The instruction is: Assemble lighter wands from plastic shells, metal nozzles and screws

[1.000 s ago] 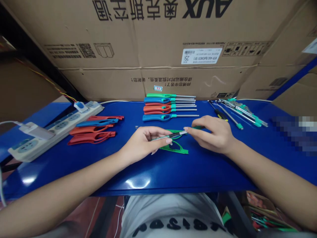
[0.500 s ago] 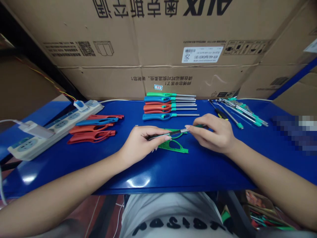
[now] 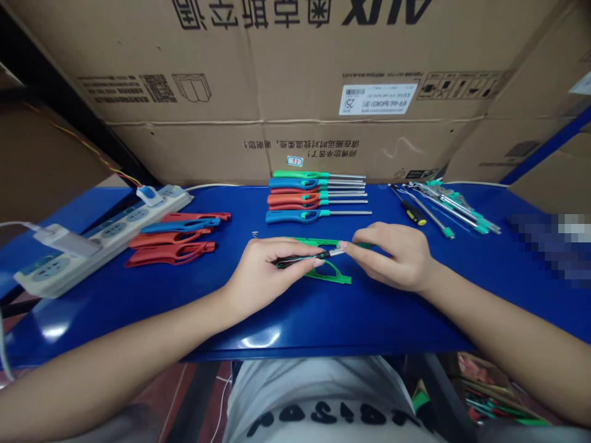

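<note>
Left hand [image 3: 263,266] pinches a dark wired piece [image 3: 289,260], apparently steadying it; right hand [image 3: 397,255] grasps the metal tube [image 3: 336,251], likely for fine control; green shells [image 3: 340,279] lie close by

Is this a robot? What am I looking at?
No, it's somebody's bare left hand and right hand. Every picture comes from one camera worn on the head, looking forward and down. The left hand holds a thin black and silver part; the right hand touches its silver end. On the blue table, green handle pieces lie by the hands, lighter-like sticks behind. Red, orange and blue handles lie beside the power strip at the left; metal tubes and a screwdriver at the right.
</note>
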The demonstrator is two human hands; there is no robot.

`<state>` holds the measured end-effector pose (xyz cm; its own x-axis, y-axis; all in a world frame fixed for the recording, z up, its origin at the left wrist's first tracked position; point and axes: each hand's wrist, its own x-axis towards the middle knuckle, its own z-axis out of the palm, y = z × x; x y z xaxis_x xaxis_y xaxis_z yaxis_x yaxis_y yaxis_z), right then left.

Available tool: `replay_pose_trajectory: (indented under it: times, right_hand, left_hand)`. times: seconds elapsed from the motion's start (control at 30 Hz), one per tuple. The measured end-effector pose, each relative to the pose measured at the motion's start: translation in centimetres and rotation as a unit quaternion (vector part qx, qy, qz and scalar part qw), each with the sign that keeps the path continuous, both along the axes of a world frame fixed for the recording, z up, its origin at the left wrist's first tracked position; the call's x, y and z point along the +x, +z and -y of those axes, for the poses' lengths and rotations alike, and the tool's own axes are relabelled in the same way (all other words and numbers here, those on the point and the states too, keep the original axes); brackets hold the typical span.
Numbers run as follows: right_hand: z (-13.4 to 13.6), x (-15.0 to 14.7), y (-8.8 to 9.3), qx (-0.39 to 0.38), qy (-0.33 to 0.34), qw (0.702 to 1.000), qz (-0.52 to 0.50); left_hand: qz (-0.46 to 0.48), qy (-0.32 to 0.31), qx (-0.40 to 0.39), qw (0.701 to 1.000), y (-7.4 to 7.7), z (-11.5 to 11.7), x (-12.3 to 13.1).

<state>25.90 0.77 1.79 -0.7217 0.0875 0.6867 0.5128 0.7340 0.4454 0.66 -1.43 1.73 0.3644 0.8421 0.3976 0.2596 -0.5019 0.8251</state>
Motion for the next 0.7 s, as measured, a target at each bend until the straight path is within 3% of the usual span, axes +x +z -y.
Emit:
replay_pose_trajectory:
  times: [0.4, 0.7]
  right_hand:
    - [0.4, -0.8, -0.6, -0.067, 0.029, 0.997, -0.008]
    - [0.5, -0.7, -1.1, -0.032, 0.025, 0.999, 0.020]
  left_hand:
    - [-0.026, 0.012, 0.009, 1.000, -0.2, 0.2, 0.1]
    - [-0.015, -0.008, -0.017, 1.000, -0.5, 0.1, 0.3]
